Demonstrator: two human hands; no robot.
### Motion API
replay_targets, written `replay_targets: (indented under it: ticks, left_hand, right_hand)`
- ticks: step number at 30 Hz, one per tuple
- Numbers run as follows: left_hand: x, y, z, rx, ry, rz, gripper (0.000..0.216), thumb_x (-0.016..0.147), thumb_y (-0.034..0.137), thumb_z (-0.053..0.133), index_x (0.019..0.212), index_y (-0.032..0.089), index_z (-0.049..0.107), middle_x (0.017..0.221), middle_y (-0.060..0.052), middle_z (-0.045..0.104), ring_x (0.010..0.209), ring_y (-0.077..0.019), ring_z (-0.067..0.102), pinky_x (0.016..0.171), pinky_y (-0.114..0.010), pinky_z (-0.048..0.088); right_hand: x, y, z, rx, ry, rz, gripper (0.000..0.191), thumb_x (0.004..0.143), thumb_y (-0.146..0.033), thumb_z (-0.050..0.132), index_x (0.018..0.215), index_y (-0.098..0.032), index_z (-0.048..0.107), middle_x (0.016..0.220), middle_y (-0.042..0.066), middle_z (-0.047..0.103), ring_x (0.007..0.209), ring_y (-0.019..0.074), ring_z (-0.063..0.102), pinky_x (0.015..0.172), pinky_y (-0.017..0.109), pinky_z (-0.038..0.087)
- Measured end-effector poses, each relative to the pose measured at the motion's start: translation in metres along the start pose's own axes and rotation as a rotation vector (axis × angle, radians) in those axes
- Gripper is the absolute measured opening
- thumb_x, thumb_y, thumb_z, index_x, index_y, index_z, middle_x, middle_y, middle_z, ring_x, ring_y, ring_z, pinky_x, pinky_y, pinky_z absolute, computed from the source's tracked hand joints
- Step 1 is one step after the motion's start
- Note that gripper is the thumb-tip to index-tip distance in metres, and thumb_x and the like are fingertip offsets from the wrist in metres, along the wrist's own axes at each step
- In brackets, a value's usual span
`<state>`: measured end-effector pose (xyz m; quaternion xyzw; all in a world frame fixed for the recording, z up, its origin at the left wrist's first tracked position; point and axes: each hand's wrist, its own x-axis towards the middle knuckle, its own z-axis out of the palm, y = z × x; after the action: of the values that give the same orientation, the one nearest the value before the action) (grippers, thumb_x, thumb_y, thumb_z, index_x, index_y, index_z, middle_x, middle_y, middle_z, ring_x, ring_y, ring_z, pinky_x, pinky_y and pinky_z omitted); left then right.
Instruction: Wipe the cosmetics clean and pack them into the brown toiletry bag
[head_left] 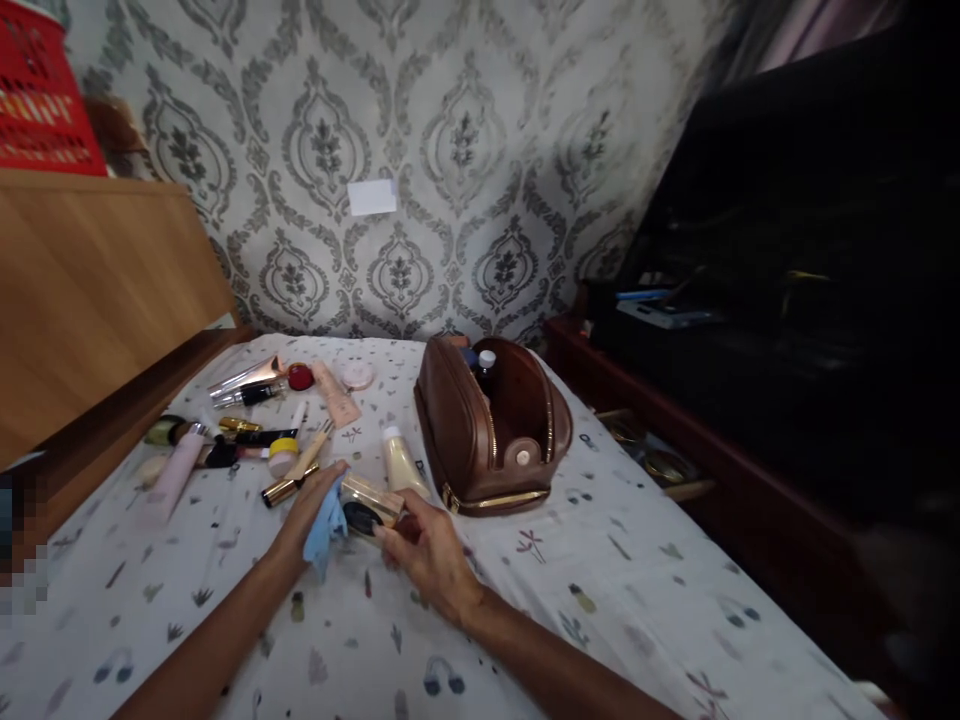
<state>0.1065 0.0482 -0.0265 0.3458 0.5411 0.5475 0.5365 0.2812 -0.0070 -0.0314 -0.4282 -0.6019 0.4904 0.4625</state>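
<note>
Gold-toned rectangular case with a dark oval on its face (pixel 373 490) sits between the two hands, just above or on the white printed sheet (pixel 525 620); the exact contact cannot be told. The right hand (pixel 435 560) grips its right end between thumb and fingers. The left hand (pixel 311 508) holds a crumpled light-blue cloth (pixel 324 538) against the other end, its fingers partly hidden, so how firmly it presses cannot be told. Smooth sides could let the case slide free if the right thumb eases off while the cloth rubs. Just beside the left hand lies a shiny gold cylindrical tube (pixel 287 488), which a nudge could set rolling into the yellow-lidded jar (pixel 283 457). Behind the case, a cream squeeze tube with a white cap (pixel 403 465) could be knocked by the right knuckles. Further right, the brown leather zip bag (pixel 454 425) stands open; tipping it could spill the white-capped bottle (pixel 486 362) inside.
</note>
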Motion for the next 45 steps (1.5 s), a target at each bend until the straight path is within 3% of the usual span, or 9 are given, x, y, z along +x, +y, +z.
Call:
replay_targets:
  ticks: [5, 10, 16, 20, 23, 27, 37, 45]
  left_hand:
    - [-0.006, 0.007, 0.004, 0.032, -0.057, 0.051, 0.053, 0.055, 0.063, 0.082, 0.077, 0.017, 0.068, 0.073, -0.001, 0.067, 0.071, -0.0196, 0.064, 0.064, -0.028, 0.05]
    - [-0.011, 0.014, 0.003, 0.166, -0.135, 0.226, 0.047, 0.071, 0.065, 0.071, 0.067, 0.019, 0.063, 0.066, 0.0, 0.06, 0.067, -0.0172, 0.057, 0.064, -0.026, 0.046]
    - [-0.027, 0.035, 0.001, 0.568, -0.275, 0.655, 0.038, 0.095, 0.044, 0.048, 0.066, 0.02, 0.053, 0.061, 0.002, 0.049, 0.06, -0.0145, 0.047, 0.059, -0.026, 0.038]
    - [-0.04, 0.044, 0.003, 0.778, -0.404, 0.888, 0.027, 0.097, 0.03, 0.043, 0.078, 0.019, 0.058, 0.069, -0.001, 0.059, 0.065, -0.0151, 0.056, 0.066, -0.026, 0.042]
    - [-0.044, 0.041, 0.005, 0.845, -0.441, 0.978, 0.025, 0.097, 0.028, 0.043, 0.082, 0.018, 0.06, 0.072, -0.003, 0.062, 0.067, -0.016, 0.058, 0.067, -0.027, 0.043]
    - [-0.046, 0.038, 0.01, 0.781, -0.442, 0.892, 0.024, 0.096, 0.029, 0.044, 0.083, 0.018, 0.061, 0.076, -0.003, 0.063, 0.071, -0.0161, 0.058, 0.069, -0.027, 0.043]
    - [-0.031, 0.032, 0.007, 0.444, -0.501, 0.489, 0.042, 0.098, 0.05, 0.043, 0.077, 0.016, 0.056, 0.069, 0.001, 0.05, 0.067, -0.014, 0.046, 0.064, -0.027, 0.037]
    - [-0.019, 0.025, 0.003, 0.311, -0.495, 0.351, 0.052, 0.093, 0.063, 0.041, 0.076, 0.017, 0.06, 0.072, -0.002, 0.056, 0.068, -0.0162, 0.051, 0.064, -0.03, 0.042]
  right_hand:
    - [0.001, -0.002, 0.003, 0.083, 0.005, 0.034, 0.014, 0.082, -0.028, 0.062, 0.092, -0.021, 0.054, 0.064, -0.005, 0.058, 0.055, 0.0126, 0.059, 0.053, 0.022, 0.048]
    - [0.001, -0.005, 0.004, 0.0, -0.006, 0.013, 0.015, 0.079, -0.021, 0.061, 0.094, -0.021, 0.055, 0.072, -0.003, 0.06, 0.06, 0.0131, 0.059, 0.055, 0.022, 0.049]
    - [-0.001, -0.01, -0.004, -0.429, 0.026, -0.267, 0.019, 0.083, -0.022, 0.063, 0.102, -0.018, 0.063, 0.083, 0.003, 0.067, 0.073, 0.0174, 0.061, 0.068, 0.028, 0.049]
    - [-0.001, -0.007, -0.006, -0.523, 0.053, -0.465, 0.021, 0.089, -0.028, 0.063, 0.109, -0.019, 0.063, 0.095, 0.007, 0.07, 0.086, 0.0223, 0.065, 0.077, 0.033, 0.052]
    - [-0.002, -0.006, -0.005, -0.566, 0.072, -0.583, 0.011, 0.091, -0.029, 0.062, 0.098, -0.021, 0.063, 0.09, 0.006, 0.068, 0.084, 0.0235, 0.063, 0.074, 0.035, 0.052]
    - [-0.003, -0.006, -0.003, -0.566, 0.091, -0.625, 0.009, 0.094, -0.03, 0.058, 0.095, -0.021, 0.061, 0.084, 0.004, 0.067, 0.077, 0.0219, 0.063, 0.067, 0.032, 0.051]
    - [-0.001, -0.004, -0.004, -0.508, 0.104, -0.563, 0.018, 0.096, -0.027, 0.055, 0.111, -0.021, 0.062, 0.095, 0.006, 0.072, 0.084, 0.0206, 0.068, 0.075, 0.03, 0.054]
    - [-0.001, -0.004, -0.005, -0.512, 0.121, -0.518, 0.019, 0.096, -0.031, 0.054, 0.108, -0.02, 0.065, 0.096, 0.007, 0.073, 0.083, 0.0212, 0.069, 0.073, 0.03, 0.055]
